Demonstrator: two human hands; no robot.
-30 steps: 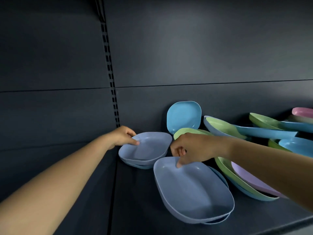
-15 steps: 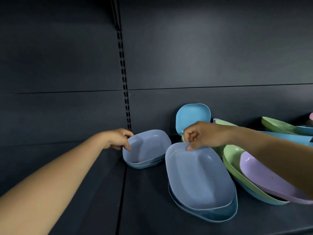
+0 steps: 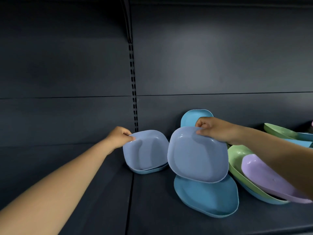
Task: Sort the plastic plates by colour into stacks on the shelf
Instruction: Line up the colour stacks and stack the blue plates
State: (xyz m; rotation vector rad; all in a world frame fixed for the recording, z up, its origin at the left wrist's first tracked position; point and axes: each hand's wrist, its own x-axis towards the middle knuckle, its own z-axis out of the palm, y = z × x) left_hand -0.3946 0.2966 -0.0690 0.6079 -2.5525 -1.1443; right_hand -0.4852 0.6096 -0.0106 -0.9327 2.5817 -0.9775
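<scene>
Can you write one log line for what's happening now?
right hand: lifting periwinkle plastic plate | left hand: tilting periwinkle plate stack

Smooth, satin-sheen plastic plates (image 3: 198, 155) on matt dark shelf (image 3: 152, 209)

Two periwinkle-blue plates up front, the left plate (image 3: 145, 150) and the raised plate (image 3: 198, 155), both plain, no pattern. Under the raised one lies a deeper teal-blue plate (image 3: 206, 199), with a sky-blue plate (image 3: 191, 117) at the back. A pale green plate (image 3: 237, 160) cradles a lilac plate (image 3: 264, 175) on the dark charcoal shelf (image 3: 101, 200).
</scene>
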